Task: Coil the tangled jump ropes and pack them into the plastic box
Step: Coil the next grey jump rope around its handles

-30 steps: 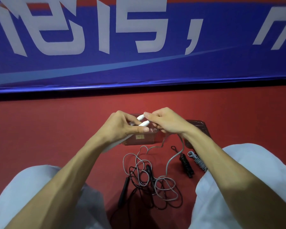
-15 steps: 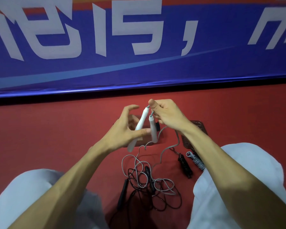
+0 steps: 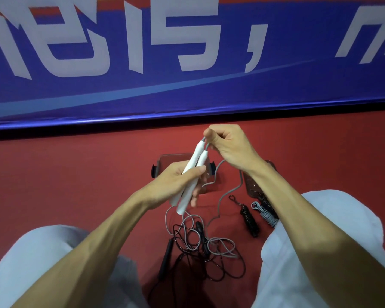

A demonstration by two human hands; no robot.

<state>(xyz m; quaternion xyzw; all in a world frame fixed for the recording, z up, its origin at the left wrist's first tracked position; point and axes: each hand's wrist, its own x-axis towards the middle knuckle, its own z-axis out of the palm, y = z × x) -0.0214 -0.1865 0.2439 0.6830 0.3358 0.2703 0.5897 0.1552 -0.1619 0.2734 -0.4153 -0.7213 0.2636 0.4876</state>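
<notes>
My left hand (image 3: pixel 178 181) grips two white jump-rope handles (image 3: pixel 192 172) side by side, tilted up to the right. At their top ends my right hand (image 3: pixel 229 147) pinches the grey cord (image 3: pixel 218 198) where it leaves the handles. That cord hangs down into a tangle (image 3: pixel 200 243) of grey and black rope on the red floor between my knees. A black handle (image 3: pixel 166 258) lies at the tangle's left. The clear plastic box (image 3: pixel 171 160) sits on the floor behind my hands, mostly hidden by them.
The box's lid (image 3: pixel 252 185) lies to the right of the box. A coiled black rope (image 3: pixel 248 218) and a coiled grey rope (image 3: pixel 265 213) lie by my right knee. A blue banner (image 3: pixel 187 63) stands along the far edge of the red floor (image 3: pixel 76 174).
The two white handles came together from splayed to parallel, and my left hand closed around them. My right hand rose to pinch the cord at their tops.
</notes>
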